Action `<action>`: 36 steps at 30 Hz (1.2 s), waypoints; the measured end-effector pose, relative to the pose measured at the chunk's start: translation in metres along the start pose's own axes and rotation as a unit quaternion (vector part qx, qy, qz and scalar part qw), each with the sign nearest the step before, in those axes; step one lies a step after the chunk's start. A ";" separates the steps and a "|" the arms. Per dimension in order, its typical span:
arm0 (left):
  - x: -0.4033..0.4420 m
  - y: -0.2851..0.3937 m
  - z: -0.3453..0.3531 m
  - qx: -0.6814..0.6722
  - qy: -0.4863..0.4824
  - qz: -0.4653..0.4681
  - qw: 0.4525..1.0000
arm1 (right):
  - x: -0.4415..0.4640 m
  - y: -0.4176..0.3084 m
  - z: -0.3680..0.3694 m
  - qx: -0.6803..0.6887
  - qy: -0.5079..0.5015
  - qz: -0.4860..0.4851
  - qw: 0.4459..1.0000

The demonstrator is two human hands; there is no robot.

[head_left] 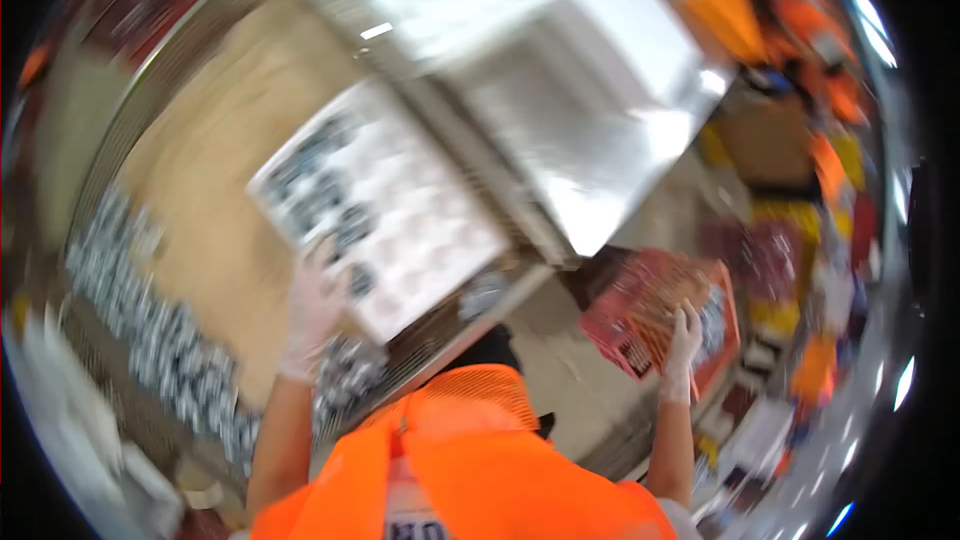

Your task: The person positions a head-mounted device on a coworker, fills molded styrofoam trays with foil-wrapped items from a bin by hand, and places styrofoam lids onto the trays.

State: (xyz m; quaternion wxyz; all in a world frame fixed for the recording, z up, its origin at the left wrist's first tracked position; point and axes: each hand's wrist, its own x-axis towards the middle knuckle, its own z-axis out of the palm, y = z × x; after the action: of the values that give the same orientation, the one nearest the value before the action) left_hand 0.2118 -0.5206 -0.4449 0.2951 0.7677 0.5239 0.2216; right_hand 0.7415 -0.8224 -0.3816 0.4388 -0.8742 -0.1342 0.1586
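My left hand (pixel 312 310), in a thin pale glove, is at the lower left edge of a white moulded tray (pixel 425 210). Its fingers look stretched and apart over the tray, beside small dark metallic parts (pixel 325 190) that fill the tray's left side. My right hand (pixel 683 345), also gloved, reaches into a red plastic crate (pixel 610 320) on my right. There its fingers are at a brown piece (pixel 655 315) like cardboard and grey contents (pixel 712 325); blur hides whether they grip anything.
The tray lies on a brown board-like surface (pixel 215 160) with a raised rim. Many silvery parts (pixel 180 355) are heaped along its left and near edges. Shiny metal housing (pixel 560 130) stands beyond the tray. Yellow and orange items (pixel 780 315) and a brown box (pixel 765 145) are at right.
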 end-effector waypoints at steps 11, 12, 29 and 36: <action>-0.178 -0.051 -0.058 0.094 -0.210 -0.295 0.927 | -0.317 -0.157 0.383 -0.350 -0.731 -0.358 0.464; -0.185 -0.053 -0.050 0.126 -0.220 -0.318 0.913 | -0.339 -0.148 0.396 -0.377 -0.731 -0.354 0.445; -0.148 -0.029 0.021 0.121 -0.190 0.144 0.964 | -0.206 -0.218 0.378 0.119 -0.718 0.249 0.639; -0.128 -0.011 0.047 0.181 -0.340 0.002 0.923 | -0.155 -0.257 0.413 -0.104 -0.416 -0.366 0.826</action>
State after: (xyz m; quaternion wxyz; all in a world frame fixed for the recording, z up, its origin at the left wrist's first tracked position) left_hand 0.1895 -0.6475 -0.4907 0.3111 0.8383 0.4216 -0.1506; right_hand 0.4123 -0.4321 -0.3826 0.2735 -0.6528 -0.6300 0.3197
